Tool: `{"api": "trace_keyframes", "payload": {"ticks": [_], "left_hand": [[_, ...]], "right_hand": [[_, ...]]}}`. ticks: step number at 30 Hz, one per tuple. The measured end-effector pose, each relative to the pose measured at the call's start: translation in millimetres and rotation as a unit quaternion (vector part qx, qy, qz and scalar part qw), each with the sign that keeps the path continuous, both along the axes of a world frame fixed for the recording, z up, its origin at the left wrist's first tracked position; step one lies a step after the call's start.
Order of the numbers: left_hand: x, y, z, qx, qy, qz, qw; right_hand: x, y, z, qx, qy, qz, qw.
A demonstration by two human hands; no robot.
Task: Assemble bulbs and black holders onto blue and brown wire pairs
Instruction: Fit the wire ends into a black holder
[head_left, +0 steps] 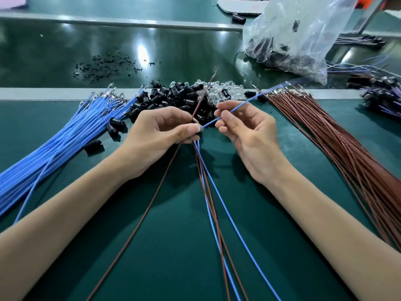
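Head | blue wire (pixel 245 103) pinched by right fingers (pixel 230 122) | left fingers (pixel 188 128) grip wire pairs (pixel 198 153)

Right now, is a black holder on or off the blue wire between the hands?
Off: the blue wire runs bare past the right hand to its metal tip.

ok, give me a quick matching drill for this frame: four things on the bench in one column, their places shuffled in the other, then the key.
Things:
1. blue wire bundle
2. brown wire bundle
3. plastic bag
4. single blue wire

Places:
A. far right, on the belt beyond the mat
B. pinched between the left hand and the right hand
C. left side of the mat
D. right side of the mat

Pairs: 1-C, 2-D, 3-A, 4-B
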State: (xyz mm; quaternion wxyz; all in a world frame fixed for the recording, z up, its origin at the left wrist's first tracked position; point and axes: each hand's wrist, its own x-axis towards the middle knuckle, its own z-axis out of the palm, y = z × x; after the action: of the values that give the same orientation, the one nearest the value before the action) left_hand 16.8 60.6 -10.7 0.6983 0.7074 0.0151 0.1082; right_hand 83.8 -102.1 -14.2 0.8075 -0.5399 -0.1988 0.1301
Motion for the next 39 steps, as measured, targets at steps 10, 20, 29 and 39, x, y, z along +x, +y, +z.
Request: {"api": "trace_keyframes", "payload": {"ticks": [10, 20, 29, 39], "left_hand": [[-0.9, -3.2, 0.7, 0.081, -0.016, 0.017, 0.996], [0.5, -5.6, -0.5, 0.104, -0.005, 0.021, 0.994], [-0.3, -8.0, 0.0, 0.106, 0.001, 0.027, 0.994], [-3.1, -9.0, 2.0, 0.132, 0.006, 0.026, 0.991]], "right_hand": [[-5.0, 5.0, -1.4, -0.061, -0.085, -0.06, 0.993], [-5.2, 2.8, -0.3, -0.075, -0.093, -0.087, 0.989], [-8.0, 2.7, -0.6, -0.119, -0.147, -0.052, 0.981], [-8.8, 3.8, -2.0, -0.187, -0.159, -0.054, 0.968]]}}
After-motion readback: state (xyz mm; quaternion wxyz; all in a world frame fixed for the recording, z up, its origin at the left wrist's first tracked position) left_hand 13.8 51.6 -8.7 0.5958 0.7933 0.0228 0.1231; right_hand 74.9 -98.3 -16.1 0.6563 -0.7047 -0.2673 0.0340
